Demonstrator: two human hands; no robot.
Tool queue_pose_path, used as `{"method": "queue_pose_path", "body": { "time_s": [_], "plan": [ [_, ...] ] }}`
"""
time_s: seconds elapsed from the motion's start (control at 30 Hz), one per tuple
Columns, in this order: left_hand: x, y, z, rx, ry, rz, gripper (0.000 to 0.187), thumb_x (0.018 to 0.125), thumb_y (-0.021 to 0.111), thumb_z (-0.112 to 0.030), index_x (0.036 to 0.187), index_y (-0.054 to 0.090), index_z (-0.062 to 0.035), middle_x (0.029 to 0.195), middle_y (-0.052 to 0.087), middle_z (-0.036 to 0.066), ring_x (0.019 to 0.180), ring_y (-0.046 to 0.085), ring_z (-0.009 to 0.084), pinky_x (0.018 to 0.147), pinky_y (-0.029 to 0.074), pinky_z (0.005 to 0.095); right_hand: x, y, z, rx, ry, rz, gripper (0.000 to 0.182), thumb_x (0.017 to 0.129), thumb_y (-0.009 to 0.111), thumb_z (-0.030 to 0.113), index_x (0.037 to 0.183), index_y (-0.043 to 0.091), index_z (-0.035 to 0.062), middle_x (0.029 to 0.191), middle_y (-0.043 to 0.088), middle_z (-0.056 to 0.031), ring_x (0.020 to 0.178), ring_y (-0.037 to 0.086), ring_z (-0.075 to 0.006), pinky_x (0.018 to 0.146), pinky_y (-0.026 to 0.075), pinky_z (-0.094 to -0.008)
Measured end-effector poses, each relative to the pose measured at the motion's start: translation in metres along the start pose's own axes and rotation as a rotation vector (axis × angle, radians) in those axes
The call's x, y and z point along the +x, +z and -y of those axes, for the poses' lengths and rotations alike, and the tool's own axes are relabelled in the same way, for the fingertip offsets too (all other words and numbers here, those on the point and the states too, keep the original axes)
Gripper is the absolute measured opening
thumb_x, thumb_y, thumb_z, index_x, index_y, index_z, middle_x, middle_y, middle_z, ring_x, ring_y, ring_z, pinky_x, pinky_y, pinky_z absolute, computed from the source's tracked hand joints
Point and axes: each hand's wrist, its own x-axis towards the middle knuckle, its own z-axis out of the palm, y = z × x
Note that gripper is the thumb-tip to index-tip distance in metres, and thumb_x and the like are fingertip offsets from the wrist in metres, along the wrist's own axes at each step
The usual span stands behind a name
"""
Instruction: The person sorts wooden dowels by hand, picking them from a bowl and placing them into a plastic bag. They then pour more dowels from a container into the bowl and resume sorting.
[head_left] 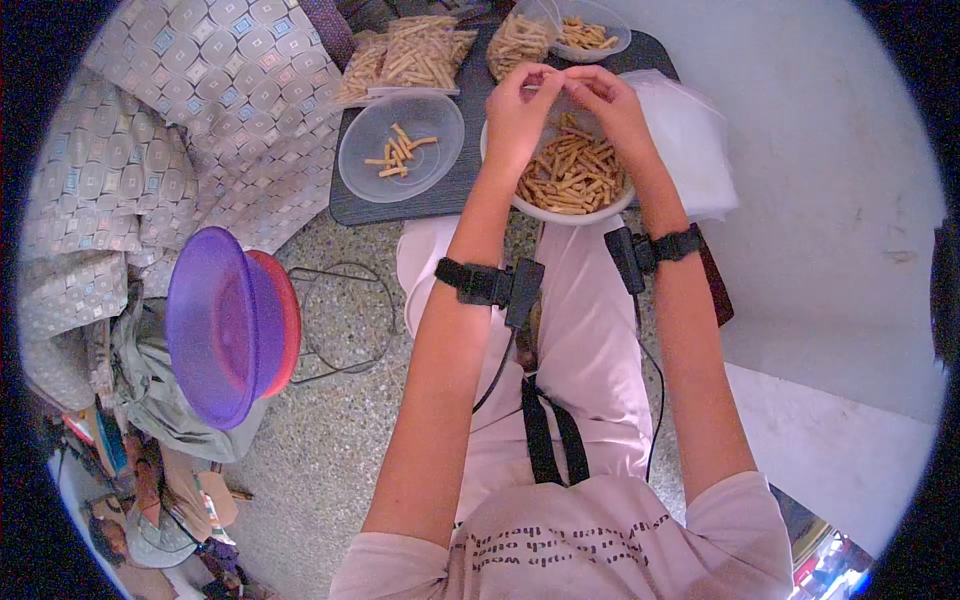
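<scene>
My left hand point(523, 103) and my right hand point(605, 100) meet at the fingertips above a white bowl point(585, 217) of brown stick-shaped snacks point(572, 172). Both are closed in a pinch; whatever is between the fingers is too small or hidden to make out. Right behind my left hand, a clear plastic bag point(519, 45) filled with pale sticks stands close to the fingers. Left of the bowl, a clear round lid or shallow dish point(365, 130) holds several loose sticks point(398, 152).
Filled clear bags point(418, 52) lie at the back of the dark table point(375, 210). A clear bowl point(620, 42) with sticks is behind my hands. White plastic sheets point(685, 140) lie at right. Purple point(207, 330) and red basins point(287, 325) stand at left beside a wire stand point(345, 370).
</scene>
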Motion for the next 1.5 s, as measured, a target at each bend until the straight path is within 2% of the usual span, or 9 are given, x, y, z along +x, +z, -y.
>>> {"method": "queue_pose_path", "body": {
  "time_s": [0.23,0.33,0.47,0.73,0.87,1.07,1.17,1.37,1.5],
  "plan": [
    [0.000,-0.011,-0.007,-0.267,-0.083,-0.352,0.012,0.093,0.050,-0.014,0.101,0.047,-0.0061,0.071,0.057,0.006,0.057,0.051,0.0096,0.049,0.040,0.0229,-0.002,0.005,0.005,-0.104,0.135,0.008,0.041,0.097,0.039,0.036,0.127,0.047,0.0089,0.106,0.064,-0.0051,0.104,0.055,-0.0140,0.092,0.040,-0.0291],
    [0.004,-0.019,0.001,-0.355,0.012,-0.783,0.018,0.094,0.048,-0.014,0.108,0.041,-0.0058,0.070,0.057,0.008,0.054,0.050,0.0108,0.046,0.040,0.0236,-0.001,0.002,0.016,0.137,0.315,-0.046,0.053,0.097,0.024,0.048,0.131,0.043,0.0113,0.117,0.060,-0.0077,0.113,0.053,-0.0189,0.096,0.036,-0.0338],
    [-0.003,-0.018,-0.023,-0.370,-0.024,-0.839,0.026,0.094,0.044,-0.011,0.118,0.039,-0.0041,0.083,0.064,0.015,0.056,0.052,0.0113,0.052,0.043,0.0226,-0.006,-0.004,0.023,0.461,0.300,-0.110,0.059,0.096,0.019,0.052,0.133,0.040,0.0111,0.132,0.049,-0.0094,0.123,0.045,-0.0219,0.101,0.031,-0.0390],
    [-0.019,0.001,-0.030,0.102,0.059,0.630,0.044,0.083,0.061,-0.026,0.121,0.051,-0.0065,0.106,0.061,0.019,0.102,0.056,0.0235,0.091,0.041,0.0335,-0.002,-0.010,0.034,0.755,0.316,-0.008,0.062,0.094,0.028,0.053,0.139,0.034,0.0105,0.141,0.039,-0.0074,0.129,0.037,-0.0208,0.105,0.024,-0.0411],
    [-0.012,-0.004,-0.025,0.387,0.116,1.096,0.078,0.068,0.072,-0.042,0.132,0.042,-0.0096,0.131,0.044,0.022,0.126,0.038,0.0333,0.104,0.031,0.0376,-0.007,-0.018,0.051,0.189,0.232,0.038,0.054,0.096,0.033,0.045,0.137,0.037,0.0105,0.137,0.043,-0.0090,0.126,0.041,-0.0202,0.102,0.033,-0.0362],
    [-0.035,-0.001,-0.015,1.039,0.014,0.999,0.096,0.061,0.077,-0.038,0.139,0.028,-0.0120,0.148,0.013,0.018,0.123,0.037,0.0436,0.104,0.033,0.0409,-0.014,-0.013,0.025,0.192,0.038,0.015,0.045,0.096,0.035,0.039,0.124,0.053,0.0084,0.114,0.061,-0.0091,0.104,0.057,-0.0179,0.096,0.038,-0.0318],
    [-0.026,0.006,0.033,0.804,-0.012,0.837,0.091,0.060,0.078,-0.030,0.137,0.032,-0.0119,0.147,0.016,0.019,0.123,0.038,0.0413,0.102,0.036,0.0419,-0.020,-0.012,0.033,0.166,0.150,-0.027,0.043,0.097,0.035,0.037,0.118,0.057,0.0064,0.104,0.063,-0.0081,0.095,0.058,-0.0166,0.092,0.041,-0.0313],
    [-0.015,0.001,-0.002,0.473,-0.199,0.738,0.070,0.063,0.077,-0.022,0.125,0.048,-0.0087,0.121,0.055,0.015,0.111,0.054,0.0303,0.095,0.041,0.0384,-0.022,-0.011,0.021,0.140,0.082,-0.108,0.036,0.097,0.038,0.030,0.112,0.059,0.0036,0.096,0.062,-0.0078,0.089,0.058,-0.0140,0.083,0.046,-0.0271],
    [-0.019,0.001,-0.001,0.365,-0.139,0.572,0.061,0.064,0.078,-0.022,0.118,0.054,-0.0077,0.108,0.063,0.013,0.102,0.059,0.0289,0.090,0.043,0.0363,-0.019,-0.009,0.010,-0.136,0.044,-0.101,0.034,0.097,0.040,0.026,0.111,0.059,0.0022,0.097,0.062,-0.0077,0.090,0.058,-0.0137,0.084,0.045,-0.0264]
  ]
}}
